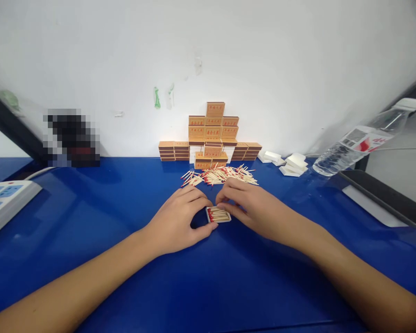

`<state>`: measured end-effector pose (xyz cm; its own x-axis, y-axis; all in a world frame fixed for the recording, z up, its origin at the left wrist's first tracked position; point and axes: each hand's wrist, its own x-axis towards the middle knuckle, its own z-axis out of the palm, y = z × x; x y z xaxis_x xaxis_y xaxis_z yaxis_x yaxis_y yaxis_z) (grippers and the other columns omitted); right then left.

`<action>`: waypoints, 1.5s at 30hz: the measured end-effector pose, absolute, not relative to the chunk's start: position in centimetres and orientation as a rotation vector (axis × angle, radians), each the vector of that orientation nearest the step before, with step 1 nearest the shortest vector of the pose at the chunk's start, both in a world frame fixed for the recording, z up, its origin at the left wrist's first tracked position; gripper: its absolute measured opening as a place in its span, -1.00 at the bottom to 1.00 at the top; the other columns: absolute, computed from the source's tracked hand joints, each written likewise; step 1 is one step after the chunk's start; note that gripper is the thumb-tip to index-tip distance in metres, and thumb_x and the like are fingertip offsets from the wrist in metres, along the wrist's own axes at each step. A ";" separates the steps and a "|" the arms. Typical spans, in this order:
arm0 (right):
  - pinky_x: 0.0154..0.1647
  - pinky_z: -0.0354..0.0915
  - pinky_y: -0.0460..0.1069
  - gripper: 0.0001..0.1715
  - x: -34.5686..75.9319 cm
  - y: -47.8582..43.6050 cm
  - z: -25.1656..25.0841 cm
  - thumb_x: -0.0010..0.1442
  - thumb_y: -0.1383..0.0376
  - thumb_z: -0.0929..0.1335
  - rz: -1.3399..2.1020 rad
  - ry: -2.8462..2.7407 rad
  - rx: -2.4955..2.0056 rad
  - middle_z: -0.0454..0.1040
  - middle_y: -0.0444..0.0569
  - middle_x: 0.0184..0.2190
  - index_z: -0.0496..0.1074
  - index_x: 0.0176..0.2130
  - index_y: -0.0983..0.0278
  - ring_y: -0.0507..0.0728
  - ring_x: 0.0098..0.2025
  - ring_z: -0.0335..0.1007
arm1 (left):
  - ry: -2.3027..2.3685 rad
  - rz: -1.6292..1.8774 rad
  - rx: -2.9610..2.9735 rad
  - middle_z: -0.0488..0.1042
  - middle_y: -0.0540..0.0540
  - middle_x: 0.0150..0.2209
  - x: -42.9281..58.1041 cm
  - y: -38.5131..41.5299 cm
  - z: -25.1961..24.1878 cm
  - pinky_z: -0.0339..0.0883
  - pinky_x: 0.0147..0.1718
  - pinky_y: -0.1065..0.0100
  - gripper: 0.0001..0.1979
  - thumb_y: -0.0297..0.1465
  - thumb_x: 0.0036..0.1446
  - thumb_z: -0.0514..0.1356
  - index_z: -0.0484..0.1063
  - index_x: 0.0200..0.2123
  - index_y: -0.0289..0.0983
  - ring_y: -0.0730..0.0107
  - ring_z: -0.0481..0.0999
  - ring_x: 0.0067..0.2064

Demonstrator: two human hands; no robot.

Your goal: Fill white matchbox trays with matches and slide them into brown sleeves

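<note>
A small white matchbox tray (224,221) lies on the blue table, partly filled with red-tipped matches (217,214). My left hand (182,219) steadies its left end, thumb at the near corner and fingers at the far corner. Over the tray's far right side, my right hand (244,201) has its fingertips pinched together. Whatever those fingertips hold is hidden. Just beyond both hands spreads a loose pile of matches (225,175).
Stacked matchboxes (213,132) stand against the wall behind the pile. Empty white trays (294,164) lie to their right, near a leaning plastic bottle (364,138) and a black-and-white object (384,196). A power strip (12,199) sits at the left.
</note>
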<state>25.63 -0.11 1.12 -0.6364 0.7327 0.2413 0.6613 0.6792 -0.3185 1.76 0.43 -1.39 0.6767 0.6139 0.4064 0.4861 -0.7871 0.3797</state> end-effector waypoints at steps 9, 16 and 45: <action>-0.27 0.21 0.04 -0.78 31.3 3.4 2.0 0.39 0.20 0.33 -0.020 -2.463 -1.716 0.52 0.05 -0.25 0.50 -0.23 0.26 0.17 -0.28 0.42 | 0.853 0.994 2.616 0.61 -0.12 -0.11 1.7 0.4 -1.2 0.44 0.06 0.07 -0.76 -0.26 0.28 0.34 0.55 -0.05 -0.25 0.18 0.55 -0.04; -0.29 0.23 0.02 -0.78 31.4 4.1 1.0 0.38 0.25 0.29 0.266 -2.529 -1.703 0.54 0.05 -0.25 0.47 -0.28 0.25 0.15 -0.28 0.41 | 0.900 0.879 2.616 0.61 -0.13 -0.11 1.7 0.6 -1.5 0.46 0.04 0.03 -0.75 -0.26 0.27 0.34 0.57 -0.04 -0.23 0.13 0.56 -0.04; -0.18 0.28 0.02 -0.77 27.0 1.5 0.7 0.51 0.22 0.22 0.429 -2.474 -1.229 0.47 0.00 -0.21 0.37 -0.19 0.23 0.14 -0.20 0.39 | 0.983 0.798 2.604 0.57 -0.15 -0.08 1.6 0.7 -1.6 0.41 0.08 0.01 -0.72 -0.23 0.27 0.33 0.56 -0.01 -0.22 0.11 0.52 0.00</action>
